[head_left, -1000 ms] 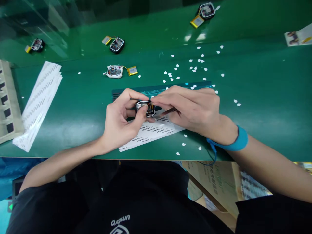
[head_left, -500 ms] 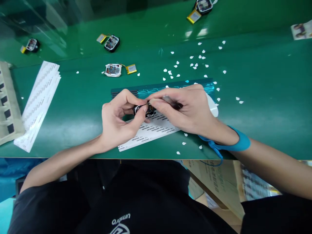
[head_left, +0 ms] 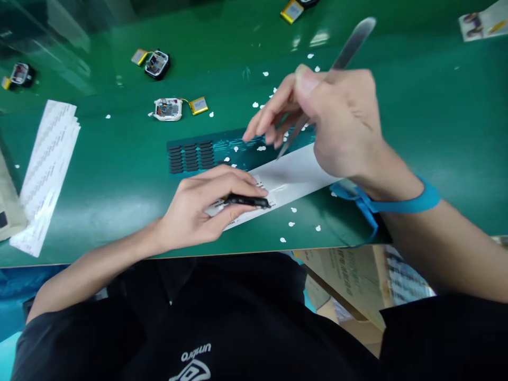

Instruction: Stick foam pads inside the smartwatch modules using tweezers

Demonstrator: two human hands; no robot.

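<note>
Both hands parted within a second: right hand (head_left: pixel 337 114) lifted off, closed on tweezers (head_left: pixel 317 90) above the label sheet (head_left: pixel 286 177); left hand (head_left: pixel 198 203) pinching the dark casing (head_left: pixel 248 201) on that sheet.

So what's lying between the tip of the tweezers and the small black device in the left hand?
In the head view, only the white label sheet spans the gap between the tweezers and the black device held by the left hand.
</note>
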